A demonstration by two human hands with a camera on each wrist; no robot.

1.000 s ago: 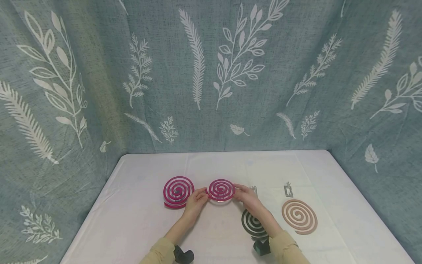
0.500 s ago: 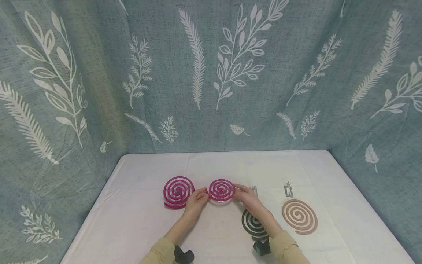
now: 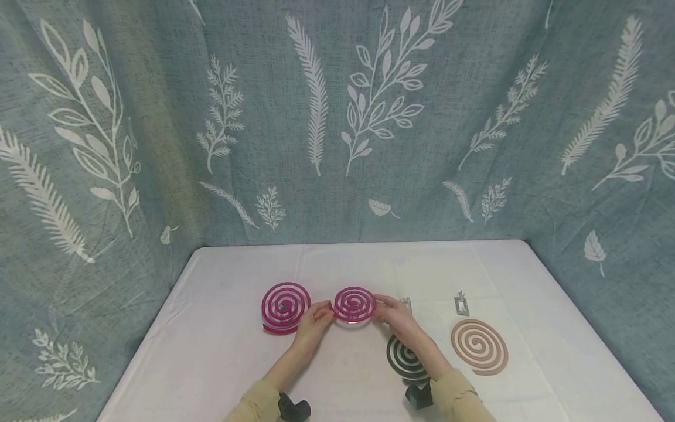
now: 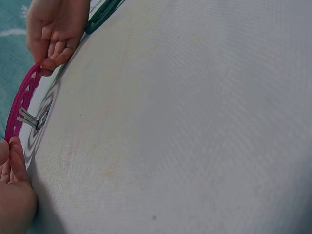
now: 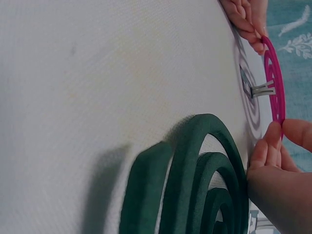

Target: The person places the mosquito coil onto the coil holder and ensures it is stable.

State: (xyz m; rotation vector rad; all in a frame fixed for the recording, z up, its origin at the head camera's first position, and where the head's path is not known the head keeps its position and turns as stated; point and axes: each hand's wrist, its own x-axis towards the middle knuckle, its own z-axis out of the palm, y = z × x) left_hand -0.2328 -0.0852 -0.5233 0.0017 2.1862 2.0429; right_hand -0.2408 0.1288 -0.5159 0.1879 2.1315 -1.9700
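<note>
A pink coil is held level above the white table, between the two hands, and its near and far edges are left uncovered. With the head view read as a clock face centred on this coil, its rim is pinched between nine and eight o'clock by the thumb and fingers of the left hand. At three o'clock the opposite rim is pinched by the thumb and fingers of the right hand.

Beneath the coil a small metal stand is seen in both wrist views, its forked top brought up to the underside; whether any weight is borne by it cannot be told. Ringed shadows are cast on the cloth below.

At nine o'clock, just beyond the left fingertips, a second pink coil is seen, its lower right edge partly covered by the left hand. Between four and five o'clock a green coil is partly hidden by the right forearm. Farther out, between three and four, a brown coil is laid flat. At three o'clock, near the brown coil, another metal stand is placed; a third metal stand is mostly hidden by the right hand.
</note>
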